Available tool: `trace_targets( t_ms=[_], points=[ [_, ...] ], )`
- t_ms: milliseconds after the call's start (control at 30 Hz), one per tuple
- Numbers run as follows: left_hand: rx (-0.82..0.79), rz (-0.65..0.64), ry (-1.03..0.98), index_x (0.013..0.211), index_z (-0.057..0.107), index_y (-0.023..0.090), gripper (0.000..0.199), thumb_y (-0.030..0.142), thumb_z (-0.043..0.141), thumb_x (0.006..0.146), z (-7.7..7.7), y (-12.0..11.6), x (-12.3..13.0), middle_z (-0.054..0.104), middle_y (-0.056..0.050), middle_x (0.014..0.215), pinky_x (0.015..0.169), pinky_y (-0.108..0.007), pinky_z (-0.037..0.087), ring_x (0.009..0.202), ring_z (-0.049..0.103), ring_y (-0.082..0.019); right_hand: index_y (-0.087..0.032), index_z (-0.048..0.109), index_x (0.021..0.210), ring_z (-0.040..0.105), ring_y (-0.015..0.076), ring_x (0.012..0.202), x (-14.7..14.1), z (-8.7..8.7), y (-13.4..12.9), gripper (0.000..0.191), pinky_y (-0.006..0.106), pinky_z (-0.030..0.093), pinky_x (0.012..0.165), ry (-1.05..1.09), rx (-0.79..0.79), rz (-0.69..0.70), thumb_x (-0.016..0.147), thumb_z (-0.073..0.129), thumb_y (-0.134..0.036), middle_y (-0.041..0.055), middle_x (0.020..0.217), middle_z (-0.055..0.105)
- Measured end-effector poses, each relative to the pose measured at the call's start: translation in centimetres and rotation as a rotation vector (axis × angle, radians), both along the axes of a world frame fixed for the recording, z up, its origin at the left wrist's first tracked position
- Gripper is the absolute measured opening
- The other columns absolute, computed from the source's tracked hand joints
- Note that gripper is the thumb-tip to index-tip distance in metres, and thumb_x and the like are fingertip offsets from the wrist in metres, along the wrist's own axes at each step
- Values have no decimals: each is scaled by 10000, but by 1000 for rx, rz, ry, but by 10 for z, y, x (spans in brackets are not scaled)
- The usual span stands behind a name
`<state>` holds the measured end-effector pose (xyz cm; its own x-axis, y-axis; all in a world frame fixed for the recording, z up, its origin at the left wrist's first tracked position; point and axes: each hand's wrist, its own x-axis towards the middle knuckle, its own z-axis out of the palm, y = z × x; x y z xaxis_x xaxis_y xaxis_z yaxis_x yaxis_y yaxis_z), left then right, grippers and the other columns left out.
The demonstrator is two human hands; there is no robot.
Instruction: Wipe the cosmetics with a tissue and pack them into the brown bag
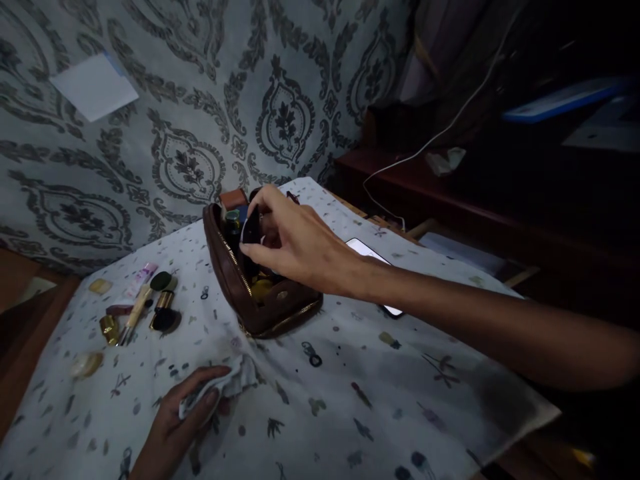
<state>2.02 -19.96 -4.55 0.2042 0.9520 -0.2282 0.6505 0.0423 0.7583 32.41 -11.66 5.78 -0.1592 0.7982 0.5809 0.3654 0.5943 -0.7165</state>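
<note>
A brown zippered pouch [231, 267] stands unzipped on the patterned tablecloth, with several small items inside. Over its opening, my right hand [285, 240] pinches a black flat thing with a pale curved edge [251, 228] between thumb and fingers; its exact kind is unclear. Inside the pouch, a brown-orange box-like item [233, 199] and a yellow item [261, 289] show. My left hand [185, 407], low in the view, is closed on a crumpled light cloth [235, 380] at the table surface.
Left of the pouch lie a makeup brush [135, 310], a pink tube [141, 279], a dark round-topped container [163, 281], a gold cap [109, 329] and other small cosmetics. A lit phone [367, 249] is partly under my right forearm. A white cable [440, 137] hangs at the right.
</note>
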Motion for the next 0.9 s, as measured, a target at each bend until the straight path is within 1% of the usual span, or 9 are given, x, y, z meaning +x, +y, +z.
trace_targets(
  t_ms=[67, 167, 333, 400, 533, 633, 700, 767, 900],
  points=[
    [1, 44, 0, 1060, 750, 253, 477, 627, 587, 812, 2, -3, 5, 750, -58, 899, 695, -291, 544, 861, 683, -266, -180, 509, 1032, 543, 152, 687, -5, 4, 4, 264, 259, 399, 648, -135, -41, -34, 806, 642, -215, -22, 786, 599],
    [-11, 67, -9, 1067, 746, 243, 494, 633, 584, 812, 5, -7, 11, 733, -43, 801, 667, -285, 536, 746, 667, -237, -160, 519, 1063, 535, 166, 681, -14, 8, 11, 278, 270, 367, 639, -303, -106, -50, 823, 637, -235, 3, 798, 604],
    [30, 38, -30, 1042, 753, 257, 447, 609, 597, 814, 4, -7, 10, 734, -36, 823, 870, -325, 520, 873, 671, -258, -132, 594, 1002, 546, 170, 728, -21, 14, 22, 198, 268, 348, 643, -470, -176, -36, 835, 646, -224, 29, 800, 599],
    [14, 39, -22, 1058, 750, 265, 439, 600, 596, 820, 2, -7, 8, 732, -30, 814, 881, -328, 515, 840, 670, -247, -120, 619, 999, 550, 169, 746, -21, 16, 25, 218, 266, 353, 652, -487, -199, -55, 824, 676, -236, 37, 817, 604],
    [10, 37, -18, 1046, 753, 261, 443, 605, 590, 820, 2, -6, 8, 748, -44, 980, 798, -296, 526, 836, 673, -236, -131, 651, 1001, 555, 143, 755, -19, 19, 27, 230, 252, 367, 686, -450, -190, -53, 799, 725, -210, 22, 853, 616],
    [7, 15, -12, 1063, 745, 249, 460, 607, 568, 833, 4, -5, 8, 742, -44, 881, 777, -293, 524, 839, 670, -247, -135, 669, 857, 558, 124, 751, -17, 18, 28, 32, 244, 366, 693, -421, -161, -40, 826, 674, -132, 9, 807, 622],
    [4, -8, -10, 1075, 743, 245, 462, 600, 565, 839, 5, -3, 8, 733, -44, 832, 789, -301, 527, 842, 670, -252, -134, 667, 785, 558, 121, 742, -16, 17, 29, 74, 243, 365, 684, -417, -145, -40, 823, 635, -79, 6, 770, 627],
    [-1, -38, -21, 1075, 746, 243, 462, 599, 571, 838, 6, -3, 8, 735, -48, 838, 798, -304, 529, 834, 671, -249, -134, 675, 775, 556, 121, 730, -14, 15, 32, 101, 241, 365, 669, -424, -132, -33, 789, 630, -44, 3, 748, 631],
    [-26, -8, -47, 1083, 744, 253, 465, 608, 568, 840, 7, -4, 10, 723, -33, 770, 686, -284, 523, 661, 625, -205, -134, 699, 809, 550, 123, 725, -12, 9, 38, 174, 241, 370, 670, -444, -108, -24, 747, 608, 1, 7, 759, 634]
  ],
)
